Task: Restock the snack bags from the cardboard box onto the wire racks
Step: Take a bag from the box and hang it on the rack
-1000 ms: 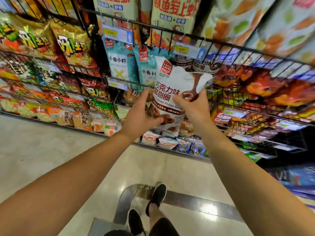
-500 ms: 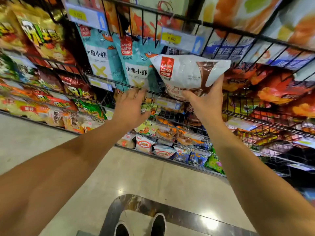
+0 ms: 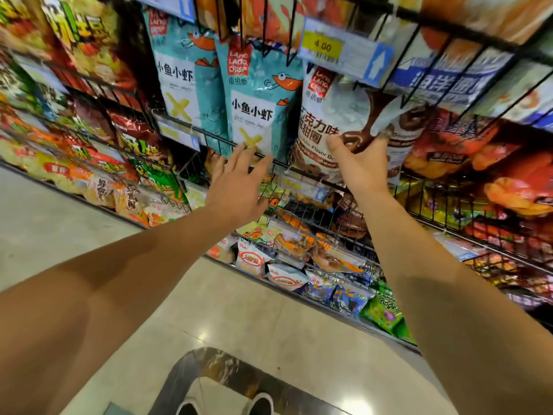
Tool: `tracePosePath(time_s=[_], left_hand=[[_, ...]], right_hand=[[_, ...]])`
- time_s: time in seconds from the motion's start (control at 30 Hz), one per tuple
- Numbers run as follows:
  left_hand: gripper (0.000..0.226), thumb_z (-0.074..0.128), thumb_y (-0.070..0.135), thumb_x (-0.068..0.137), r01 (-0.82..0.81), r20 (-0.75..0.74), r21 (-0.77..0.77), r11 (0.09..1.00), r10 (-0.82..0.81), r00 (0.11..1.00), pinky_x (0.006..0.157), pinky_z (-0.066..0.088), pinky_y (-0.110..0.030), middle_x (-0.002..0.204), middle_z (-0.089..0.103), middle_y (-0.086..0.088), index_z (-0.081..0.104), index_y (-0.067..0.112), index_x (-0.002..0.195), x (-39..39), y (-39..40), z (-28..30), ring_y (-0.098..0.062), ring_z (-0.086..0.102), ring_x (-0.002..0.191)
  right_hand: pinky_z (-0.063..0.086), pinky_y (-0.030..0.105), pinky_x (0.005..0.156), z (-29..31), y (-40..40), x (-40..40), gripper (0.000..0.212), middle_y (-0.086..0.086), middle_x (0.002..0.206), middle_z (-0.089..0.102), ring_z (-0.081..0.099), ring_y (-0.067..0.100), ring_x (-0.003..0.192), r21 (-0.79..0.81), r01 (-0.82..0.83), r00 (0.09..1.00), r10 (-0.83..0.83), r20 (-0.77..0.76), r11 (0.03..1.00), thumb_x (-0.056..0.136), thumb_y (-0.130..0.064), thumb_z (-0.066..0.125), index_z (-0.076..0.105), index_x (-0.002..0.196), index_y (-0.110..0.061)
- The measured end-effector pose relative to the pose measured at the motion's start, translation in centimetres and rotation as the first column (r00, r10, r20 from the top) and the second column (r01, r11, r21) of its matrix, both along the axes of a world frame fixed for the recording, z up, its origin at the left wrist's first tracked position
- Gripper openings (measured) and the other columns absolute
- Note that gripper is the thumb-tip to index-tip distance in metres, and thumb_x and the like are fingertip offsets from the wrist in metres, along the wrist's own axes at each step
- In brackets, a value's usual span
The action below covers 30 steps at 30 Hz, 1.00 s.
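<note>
Right hand (image 3: pixel 360 163) gripping white snack bag (image 3: pixel 338 115), upright in wire rack (image 3: pixel 299 170) beside teal bags (image 3: pixel 254 97). Left hand (image 3: pixel 236 184) open, fingers spread, empty, near rack front.

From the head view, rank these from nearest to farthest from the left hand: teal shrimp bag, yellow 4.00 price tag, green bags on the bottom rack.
1. teal shrimp bag, just above the left hand.
2. yellow 4.00 price tag, up and right.
3. green bags, low right by the floor.
</note>
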<state>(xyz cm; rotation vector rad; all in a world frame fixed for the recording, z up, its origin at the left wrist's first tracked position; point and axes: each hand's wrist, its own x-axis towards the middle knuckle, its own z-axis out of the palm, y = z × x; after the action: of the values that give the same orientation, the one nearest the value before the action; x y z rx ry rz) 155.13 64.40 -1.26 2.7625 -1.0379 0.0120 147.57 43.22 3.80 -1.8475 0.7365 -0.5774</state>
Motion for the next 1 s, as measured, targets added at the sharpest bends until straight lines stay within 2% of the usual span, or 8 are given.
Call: tracePosePath(time_s=[0.17, 0.33, 0.43, 0.57, 0.77, 0.83, 0.93, 1.0], left_hand=[[0.084, 0.067, 0.039, 0.089, 0.008, -0.032, 0.016, 1.000, -0.008, 0.999, 0.122, 0.011, -0.059, 0.165, 0.010, -0.010, 0.019, 0.028, 0.157, 0.2, 0.2, 0.3, -0.031, -0.002, 0.154], [0.085, 0.071, 0.036, 0.088, -0.012, -0.081, 0.011, 1.000, 0.013, 0.997, 0.120, 0.014, -0.063, 0.164, 0.007, -0.004, 0.020, 0.031, 0.156, 0.3, 0.0, 0.5, -0.028, -0.004, 0.154], [0.086, 0.072, 0.035, 0.086, -0.016, -0.101, 0.016, 1.000, 0.018, 0.995, 0.118, 0.016, -0.065, 0.163, 0.007, -0.005, 0.021, 0.030, 0.155, 0.4, -0.1, 0.5, -0.028, -0.006, 0.154], [0.088, 0.073, 0.036, 0.084, -0.030, -0.113, 0.010, 1.000, 0.030, 0.993, 0.118, 0.018, -0.065, 0.164, 0.007, -0.008, 0.020, 0.028, 0.155, 0.2, -0.4, 0.4, -0.028, -0.007, 0.154], [0.094, 0.073, 0.040, 0.085, -0.015, -0.132, 0.065, 0.998, 0.023, 0.991, 0.120, 0.014, -0.063, 0.166, 0.005, -0.006, 0.016, 0.028, 0.157, 0.0, -0.2, 1.5, -0.029, -0.005, 0.154], [0.092, 0.070, 0.043, 0.087, -0.011, -0.145, 0.091, 0.996, 0.024, 0.989, 0.121, 0.012, -0.060, 0.166, 0.009, -0.008, 0.015, 0.025, 0.159, -0.3, 0.0, 2.7, -0.030, 0.000, 0.154], [0.088, 0.063, 0.045, 0.091, 0.000, -0.140, 0.080, 0.997, 0.011, 0.990, 0.122, 0.012, -0.057, 0.166, 0.014, -0.009, 0.012, 0.023, 0.160, -1.5, 0.9, 5.1, -0.030, 0.002, 0.154], [0.086, 0.060, 0.046, 0.092, 0.016, -0.118, 0.061, 0.998, -0.009, 0.993, 0.122, 0.012, -0.056, 0.166, 0.014, -0.009, 0.013, 0.024, 0.160, -2.8, 1.7, 7.0, -0.030, 0.003, 0.154]], right_hand=[[0.038, 0.031, 0.112, -1.1, -0.2, -0.7, 0.100, -0.004, 0.137, 0.054, 0.050, 0.013, 0.128, 0.002, -0.154, 0.981, 0.153, -0.123, 0.988, 0.073, -0.043, 0.087, 0.028, 0.147, -0.014], [0.041, 0.022, 0.098, -0.8, -0.2, -0.1, 0.047, -0.010, 0.117, 0.066, 0.058, 0.007, 0.112, -0.050, -0.001, 0.997, -0.003, -0.075, 0.999, 0.077, -0.032, 0.087, 0.058, 0.111, -0.020], [0.045, 0.027, 0.099, -0.5, -0.9, -0.5, 0.058, -0.009, 0.115, 0.070, 0.062, 0.010, 0.110, -0.027, 0.036, 0.996, -0.038, -0.080, 0.999, 0.073, -0.034, 0.089, 0.063, 0.121, -0.017], [0.048, 0.033, 0.105, -1.1, -0.1, 0.3, 0.048, -0.010, 0.113, 0.071, 0.064, 0.011, 0.111, -0.051, -0.118, 0.982, 0.109, -0.155, 0.992, 0.075, -0.030, 0.088, 0.068, 0.117, -0.021], [0.042, 0.022, 0.097, -0.9, 0.5, 1.0, 0.048, -0.006, 0.121, 0.068, 0.058, 0.011, 0.113, -0.018, -0.188, 0.962, 0.180, -0.205, 0.982, 0.083, -0.030, 0.082, 0.067, 0.126, -0.016], [0.043, 0.027, 0.105, -0.1, 0.8, 0.5, 0.063, -0.005, 0.126, 0.066, 0.058, 0.010, 0.118, 0.024, -0.223, 0.951, 0.222, -0.214, 0.975, 0.080, -0.028, 0.085, 0.058, 0.135, -0.013], [0.040, 0.041, 0.114, 0.7, 1.6, -1.2, 0.115, 0.002, 0.141, 0.056, 0.051, 0.021, 0.133, 0.013, -0.165, 0.956, 0.163, -0.243, 0.986, 0.057, -0.057, 0.088, 0.030, 0.146, -0.013], [0.036, 0.046, 0.117, 1.7, 2.9, -3.6, 0.124, 0.005, 0.153, 0.043, 0.040, 0.027, 0.142, -0.066, -0.166, 0.937, 0.136, -0.323, 0.984, 0.058, -0.066, 0.083, 0.021, 0.153, -0.016]])
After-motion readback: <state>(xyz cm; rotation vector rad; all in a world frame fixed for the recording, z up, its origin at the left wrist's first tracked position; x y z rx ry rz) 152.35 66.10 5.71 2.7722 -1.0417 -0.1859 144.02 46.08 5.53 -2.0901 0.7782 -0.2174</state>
